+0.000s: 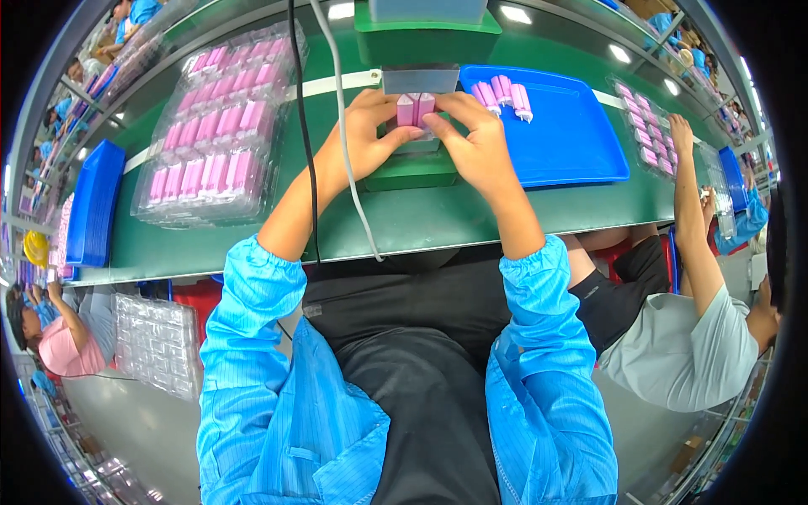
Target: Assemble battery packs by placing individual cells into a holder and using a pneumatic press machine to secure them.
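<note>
My left hand (368,135) and my right hand (471,139) meet over a small green fixture (412,171) on the green bench. Both pinch a pair of pink cylindrical cells (415,109) standing side by side at the fixture's grey slot (419,82). My fingers hide the cells' lower halves. Three more pink cells (502,93) lie at the near-left corner of a blue tray (566,130) just right of my right hand. Left of my left hand sits a clear blister tray (217,135) filled with several rows of pink cells.
A black cable (303,126) and a white cable (345,143) run down across the bench by my left forearm. Stacked blue trays (93,202) stand at the far left. A co-worker's arm (694,210) reaches to another clear cell tray (644,126) on the right.
</note>
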`<action>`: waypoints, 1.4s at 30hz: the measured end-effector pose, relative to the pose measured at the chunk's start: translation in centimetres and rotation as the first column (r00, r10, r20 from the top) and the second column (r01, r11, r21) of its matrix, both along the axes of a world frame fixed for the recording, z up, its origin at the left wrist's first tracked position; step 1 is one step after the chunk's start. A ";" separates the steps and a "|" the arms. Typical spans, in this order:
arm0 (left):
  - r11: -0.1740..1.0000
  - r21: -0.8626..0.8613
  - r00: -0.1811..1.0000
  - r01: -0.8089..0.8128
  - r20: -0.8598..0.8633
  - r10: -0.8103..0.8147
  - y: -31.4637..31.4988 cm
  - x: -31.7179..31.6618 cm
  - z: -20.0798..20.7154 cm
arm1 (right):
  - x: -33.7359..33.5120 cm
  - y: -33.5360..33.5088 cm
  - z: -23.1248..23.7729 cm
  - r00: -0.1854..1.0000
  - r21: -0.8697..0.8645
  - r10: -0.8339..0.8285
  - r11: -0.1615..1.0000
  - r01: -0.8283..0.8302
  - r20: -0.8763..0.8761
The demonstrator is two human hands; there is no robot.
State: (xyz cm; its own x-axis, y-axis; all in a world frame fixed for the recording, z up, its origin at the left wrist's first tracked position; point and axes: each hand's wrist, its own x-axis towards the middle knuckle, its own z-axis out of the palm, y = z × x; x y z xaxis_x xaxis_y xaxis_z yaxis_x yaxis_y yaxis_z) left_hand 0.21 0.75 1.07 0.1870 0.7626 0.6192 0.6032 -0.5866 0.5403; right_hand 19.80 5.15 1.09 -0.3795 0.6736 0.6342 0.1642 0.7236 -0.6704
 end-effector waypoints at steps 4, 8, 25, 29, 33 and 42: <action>1.000 0.030 1.000 -0.002 -0.014 0.003 0.7 0.4 0.1 | 0.1 -0.1 0.1 0.998 0.108 -0.060 0.992 0.061 -0.012; 0.995 -0.086 0.999 0.045 0.001 -0.045 0.6 -0.3 -0.9 | 0.1 -0.8 -0.5 0.997 0.190 -0.071 0.979 0.069 0.001; 0.984 -0.172 0.973 -0.041 0.218 0.079 -1.3 -0.4 -0.4 | -1.9 -0.1 -1.7 0.999 0.174 -0.043 0.984 0.046 -0.022; 0.974 -0.222 0.971 -0.034 0.223 0.085 -0.6 1.0 -0.1 | -0.3 -0.6 -1.5 0.991 0.149 -0.128 0.980 0.131 -0.031; 0.964 -0.264 0.947 0.010 0.311 0.076 -0.8 1.1 -1.1 | -0.1 -0.8 -2.1 0.992 0.133 -0.124 0.984 0.123 0.001; 0.964 -0.266 0.961 -0.019 0.262 0.091 -1.7 0.8 -0.4 | -1.0 -1.7 -1.9 0.991 0.140 -0.136 0.981 0.135 -0.004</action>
State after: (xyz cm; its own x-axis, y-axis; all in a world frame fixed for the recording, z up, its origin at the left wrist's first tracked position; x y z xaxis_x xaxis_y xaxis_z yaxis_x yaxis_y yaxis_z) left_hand 0.98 -0.98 0.69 -0.0063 0.9071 0.4209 0.4410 -0.3752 0.8153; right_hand 18.81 3.46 -0.80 -0.2947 0.6241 0.7237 0.2711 0.7808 -0.5629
